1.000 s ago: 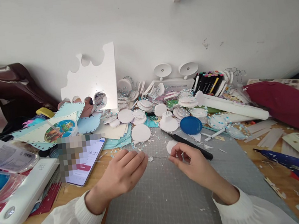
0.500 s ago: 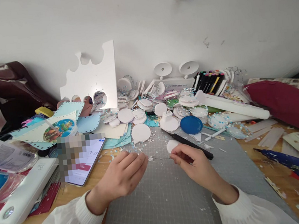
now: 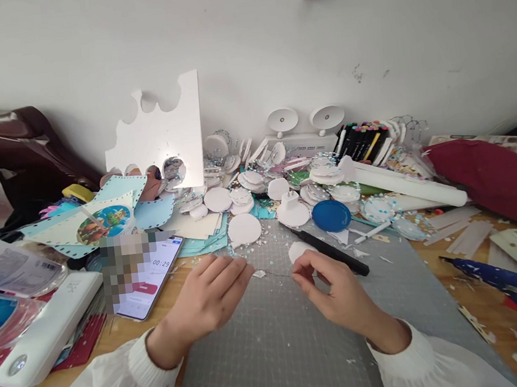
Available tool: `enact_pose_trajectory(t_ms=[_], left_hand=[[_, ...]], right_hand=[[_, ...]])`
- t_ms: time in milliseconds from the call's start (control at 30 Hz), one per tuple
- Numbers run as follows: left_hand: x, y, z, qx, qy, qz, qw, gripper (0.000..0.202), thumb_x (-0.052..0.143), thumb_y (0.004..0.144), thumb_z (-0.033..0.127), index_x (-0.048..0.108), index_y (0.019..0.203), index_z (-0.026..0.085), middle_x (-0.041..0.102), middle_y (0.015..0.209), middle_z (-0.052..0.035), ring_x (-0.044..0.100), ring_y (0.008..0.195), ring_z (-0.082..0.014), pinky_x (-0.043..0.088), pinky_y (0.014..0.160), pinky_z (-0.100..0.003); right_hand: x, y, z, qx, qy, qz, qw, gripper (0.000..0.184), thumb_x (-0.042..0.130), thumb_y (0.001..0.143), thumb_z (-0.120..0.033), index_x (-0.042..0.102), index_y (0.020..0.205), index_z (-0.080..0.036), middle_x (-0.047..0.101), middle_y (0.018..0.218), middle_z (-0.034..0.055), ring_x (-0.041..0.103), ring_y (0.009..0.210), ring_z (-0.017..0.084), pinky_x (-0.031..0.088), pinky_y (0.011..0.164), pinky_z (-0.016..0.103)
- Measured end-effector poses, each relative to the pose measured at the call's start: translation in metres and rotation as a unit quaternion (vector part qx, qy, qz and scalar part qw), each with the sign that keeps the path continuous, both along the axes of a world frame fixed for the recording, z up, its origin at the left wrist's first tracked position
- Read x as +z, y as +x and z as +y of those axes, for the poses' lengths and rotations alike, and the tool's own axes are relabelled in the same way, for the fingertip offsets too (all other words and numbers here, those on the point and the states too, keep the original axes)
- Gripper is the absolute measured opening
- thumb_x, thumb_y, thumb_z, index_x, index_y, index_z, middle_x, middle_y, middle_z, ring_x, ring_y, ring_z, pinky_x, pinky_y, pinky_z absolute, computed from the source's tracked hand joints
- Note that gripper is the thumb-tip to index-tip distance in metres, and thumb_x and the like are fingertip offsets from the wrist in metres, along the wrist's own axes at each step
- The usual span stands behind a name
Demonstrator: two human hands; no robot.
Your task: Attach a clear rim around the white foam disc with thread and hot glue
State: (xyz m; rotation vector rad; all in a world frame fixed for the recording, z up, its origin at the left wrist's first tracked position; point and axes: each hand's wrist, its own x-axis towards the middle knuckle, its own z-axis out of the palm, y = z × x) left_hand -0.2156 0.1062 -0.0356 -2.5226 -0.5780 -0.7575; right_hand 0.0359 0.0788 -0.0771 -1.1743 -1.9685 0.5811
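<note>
Both hands rest over a grey cutting mat (image 3: 283, 345). My left hand (image 3: 209, 297) lies knuckles up, its fingers pressed together and curled down at the tips. My right hand (image 3: 330, 287) holds thumb and forefinger in a pinch. A very thin strand seems to run between the two hands; I cannot make out what it is. A small white scrap (image 3: 258, 274) lies between the fingertips. Just behind my right hand sit a small white disc (image 3: 298, 250) and a black pen-like tool (image 3: 333, 252).
A phone (image 3: 150, 279) showing a timer lies left of the mat. A heap of white discs (image 3: 244, 229), a blue lid (image 3: 331, 215), markers (image 3: 364, 139) and a cut white board (image 3: 164, 135) line the wall. A blue glue gun (image 3: 513, 290) lies at the right.
The hands have stayed nearly in place; the right thumb and forefinger shifted slightly. The phone's timer has counted up.
</note>
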Motion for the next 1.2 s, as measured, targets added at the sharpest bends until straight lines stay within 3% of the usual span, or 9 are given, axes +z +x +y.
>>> enact_pose_trajectory(t_ms=[300, 500, 633, 733, 833, 900, 1000, 1100, 1200], left_hand=[[-0.008, 0.004, 0.002, 0.045, -0.074, -0.032, 0.996, 0.011, 0.053, 0.095, 0.014, 0.063, 0.094, 0.014, 0.070, 0.085, -0.0046, 0.059, 0.075, -0.0166, 0.042, 0.066, -0.032], [-0.002, 0.010, -0.002, 0.028, -0.265, -0.107, 0.958, 0.012, 0.057, 0.093, 0.016, 0.064, 0.083, 0.016, 0.068, 0.076, -0.0018, 0.060, 0.073, -0.0145, 0.043, 0.070, -0.029], [0.016, 0.010, -0.001, 0.016, -0.438, -0.148, 0.887, 0.016, 0.061, 0.089, 0.019, 0.065, 0.074, 0.016, 0.067, 0.070, -0.0010, 0.059, 0.068, -0.0125, 0.045, 0.065, -0.024], [0.032, 0.008, 0.001, 0.029, -0.601, -0.114, 0.790, 0.019, 0.065, 0.086, 0.025, 0.066, 0.070, 0.014, 0.063, 0.064, 0.0009, 0.054, 0.060, -0.0100, 0.041, 0.056, -0.021], [0.041, 0.006, -0.001, 0.026, -0.684, -0.055, 0.727, 0.023, 0.066, 0.085, 0.031, 0.067, 0.071, 0.013, 0.058, 0.059, 0.0030, 0.048, 0.054, -0.0083, 0.035, 0.049, -0.019], [0.041, 0.007, -0.007, 0.039, -0.639, -0.068, 0.765, 0.022, 0.062, 0.088, 0.029, 0.066, 0.073, 0.014, 0.060, 0.062, 0.0024, 0.050, 0.056, -0.0088, 0.038, 0.052, -0.019], [0.034, 0.010, -0.022, 0.026, -0.481, -0.091, 0.871, 0.017, 0.055, 0.093, 0.024, 0.065, 0.083, 0.015, 0.066, 0.076, -0.0021, 0.058, 0.070, -0.0127, 0.046, 0.064, -0.024], [0.024, 0.012, -0.034, -0.015, -0.315, -0.045, 0.948, 0.015, 0.054, 0.095, 0.025, 0.064, 0.092, 0.014, 0.067, 0.085, -0.0062, 0.061, 0.078, -0.0178, 0.049, 0.070, -0.030], [0.019, 0.012, -0.041, -0.040, -0.186, -0.009, 0.982, 0.017, 0.047, 0.097, 0.016, 0.062, 0.088, 0.013, 0.066, 0.081, -0.0062, 0.058, 0.073, -0.0177, 0.047, 0.066, -0.032]], right_hand=[[0.002, 0.001, 0.004, -0.011, 0.080, -0.026, 0.996, 0.012, 0.048, 0.095, -0.013, 0.054, 0.087, -0.022, 0.059, 0.085, 0.0042, 0.056, 0.081, 0.019, 0.046, 0.070, 0.031], [0.003, 0.006, 0.003, -0.014, 0.212, -0.059, 0.975, 0.019, 0.049, 0.091, -0.004, 0.056, 0.087, -0.021, 0.063, 0.088, 0.0048, 0.059, 0.079, 0.017, 0.048, 0.069, 0.031], [0.005, 0.012, -0.004, -0.024, 0.334, -0.085, 0.939, 0.028, 0.051, 0.086, 0.003, 0.061, 0.093, -0.022, 0.068, 0.084, 0.0031, 0.063, 0.076, 0.016, 0.051, 0.069, 0.030], [0.011, 0.016, -0.014, -0.030, 0.403, -0.129, 0.906, 0.030, 0.056, 0.084, 0.002, 0.065, 0.099, -0.023, 0.072, 0.084, 0.0027, 0.067, 0.077, 0.016, 0.053, 0.069, 0.030], [0.020, 0.014, -0.025, -0.038, 0.388, -0.139, 0.910, 0.029, 0.055, 0.085, 0.000, 0.065, 0.097, -0.024, 0.072, 0.083, 0.0023, 0.067, 0.075, 0.016, 0.053, 0.067, 0.030], [0.026, 0.011, -0.031, -0.046, 0.294, -0.113, 0.948, 0.023, 0.052, 0.088, -0.003, 0.062, 0.090, -0.024, 0.069, 0.079, 0.0020, 0.065, 0.071, 0.015, 0.051, 0.065, 0.028], [0.032, 0.007, -0.040, -0.061, 0.126, -0.063, 0.988, 0.017, 0.051, 0.092, -0.012, 0.057, 0.080, -0.023, 0.062, 0.069, -0.0002, 0.059, 0.062, 0.014, 0.048, 0.056, 0.025], [0.035, 0.006, -0.051, -0.078, 0.040, -0.036, 0.995, 0.017, 0.052, 0.091, -0.018, 0.058, 0.076, -0.023, 0.060, 0.065, -0.0015, 0.056, 0.055, 0.013, 0.044, 0.050, 0.023], [0.038, 0.006, -0.062, -0.079, 0.000, -0.029, 0.996, 0.017, 0.053, 0.090, -0.021, 0.059, 0.074, -0.023, 0.059, 0.062, -0.0027, 0.054, 0.052, 0.013, 0.042, 0.047, 0.022]])
